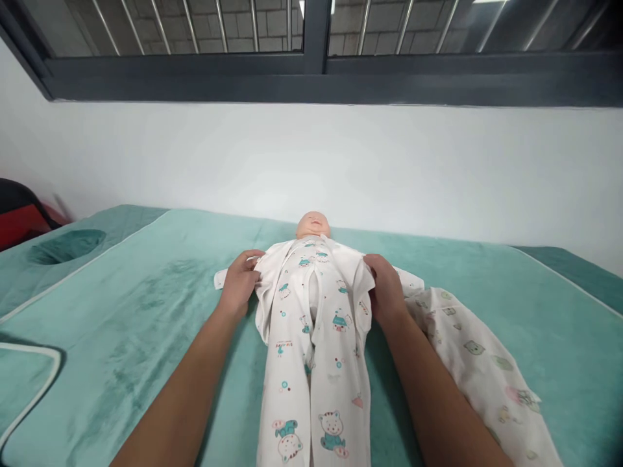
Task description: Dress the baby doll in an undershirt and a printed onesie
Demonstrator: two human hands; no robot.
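A baby doll (314,225) lies on its back, only its head showing above the clothing. A white baby romper (335,337), printed with bears and little houses, covers the doll's body, its legs stretching toward me. A gap in the front at crotch height is partly open. My left hand (242,282) grips the romper's edge at the left shoulder side, fingers curled on the cloth. On the opposite side, my right hand (384,288) is closed around the romper's edge. White sleeve ends stick out beyond both hands.
Another printed baby garment (479,357) lies to the right, partly behind my right forearm. Green plush cover (146,311) spreads over the bed, with a round hole (68,246) at left. A white wall (311,155) and dark window frame (311,84) stand behind; a red-and-black object (22,217) sits at far left.
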